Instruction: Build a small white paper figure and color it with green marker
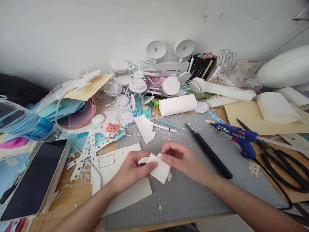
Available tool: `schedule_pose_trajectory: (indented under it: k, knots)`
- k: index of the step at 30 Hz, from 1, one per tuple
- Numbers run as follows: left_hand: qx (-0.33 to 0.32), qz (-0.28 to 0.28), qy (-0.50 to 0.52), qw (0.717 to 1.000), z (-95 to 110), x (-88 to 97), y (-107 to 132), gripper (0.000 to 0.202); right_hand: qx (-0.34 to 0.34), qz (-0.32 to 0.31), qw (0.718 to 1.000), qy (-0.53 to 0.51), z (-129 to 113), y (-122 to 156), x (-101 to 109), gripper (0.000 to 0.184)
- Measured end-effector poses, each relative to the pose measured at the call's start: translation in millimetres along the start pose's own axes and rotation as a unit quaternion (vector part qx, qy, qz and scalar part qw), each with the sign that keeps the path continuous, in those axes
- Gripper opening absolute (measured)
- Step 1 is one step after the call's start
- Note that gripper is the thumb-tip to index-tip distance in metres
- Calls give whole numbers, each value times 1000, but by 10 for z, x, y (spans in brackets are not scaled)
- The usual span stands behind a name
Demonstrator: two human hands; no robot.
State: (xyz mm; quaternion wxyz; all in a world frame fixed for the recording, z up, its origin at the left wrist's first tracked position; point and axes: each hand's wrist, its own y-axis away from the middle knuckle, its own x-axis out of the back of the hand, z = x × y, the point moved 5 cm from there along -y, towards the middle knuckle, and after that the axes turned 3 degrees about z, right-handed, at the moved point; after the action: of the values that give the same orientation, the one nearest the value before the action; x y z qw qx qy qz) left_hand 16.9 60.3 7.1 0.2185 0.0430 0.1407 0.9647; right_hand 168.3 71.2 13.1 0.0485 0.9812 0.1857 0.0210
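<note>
Your left hand [135, 166] pinches a small white piece [161, 171] between thumb and fingers; your right hand [180, 157] grips its upper edge, fingers curled, above the grey mat [193, 203]

I see the white piece [162, 170] held near the middle of the scene, thin and matte, its squarish face up and tilted, one corner pointing near. A narrow tongue [143, 160] curls out at its left; I cannot tell whether they join.
</note>
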Motion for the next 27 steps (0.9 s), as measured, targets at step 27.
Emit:
schedule_pose_trajectory:
  k: [27]
  knots:
    - [-70,91,-48,992,72,48,-1,15,-15,-16,1000,6,22,34,-27,27]
